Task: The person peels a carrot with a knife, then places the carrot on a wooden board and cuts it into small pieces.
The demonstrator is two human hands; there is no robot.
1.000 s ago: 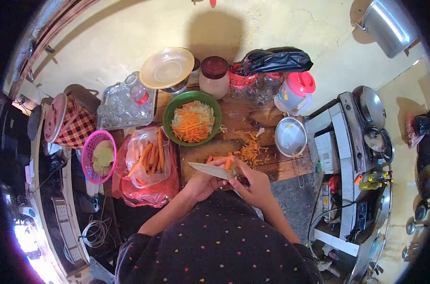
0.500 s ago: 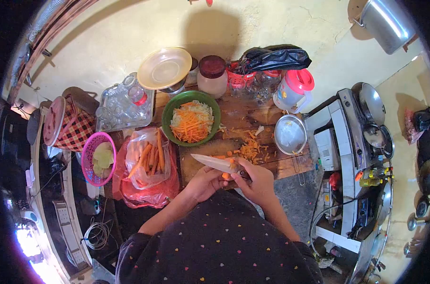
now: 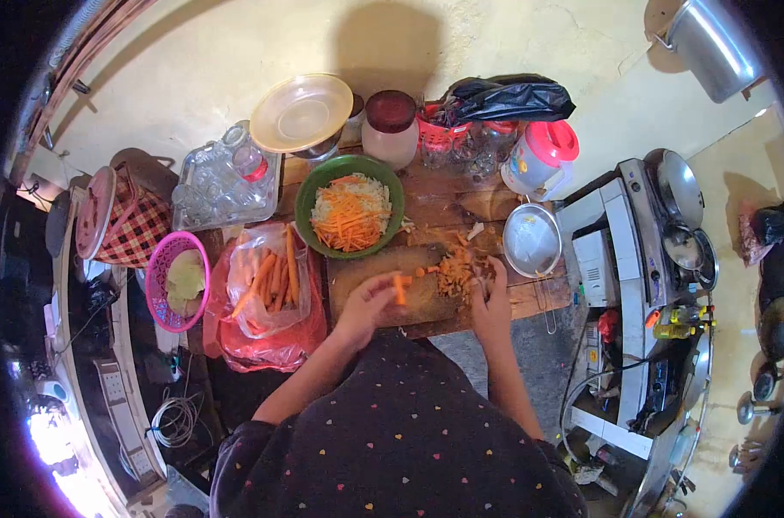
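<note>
Handling of a carrot piece on a wooden table (image 3: 435,186), with directions read as on a clock face centred on the brown, rectangular wooden cutting board (image 3: 357,278). The left hand (image 3: 366,306) is placed at about 8 o'clock, raised over the near part of the board; its fingers are nearly closed, and a short, bright-orange carrot piece (image 3: 400,295) is pinched at the fingertips, near the centre of the dial. The right hand (image 3: 493,300) is placed between 3 and 4 o'clock, partly curled, with thumb and fingers beside a loose heap of orange peelings (image 3: 455,274); whether anything is held in it cannot be told. At 11 o'clock, just beyond the board, a round, green bowl (image 3: 302,207) is seen, in which orange carrot strips (image 3: 353,226) are heaped with pale shreds (image 3: 375,192). At 9 o'clock, whole orange carrots (image 3: 292,263) are held in a clear plastic bag (image 3: 258,326), laid on a red plastic bag (image 3: 275,352). Toward 2 o'clock, a round metal sieve (image 3: 531,242) is rested on the table. For good control, the short piece is best gripped lightly near one end, with the fingertips tucked back; steadiness would be improved if it were rested on the board, and cleanliness if the peelings were kept apart from it.
</note>
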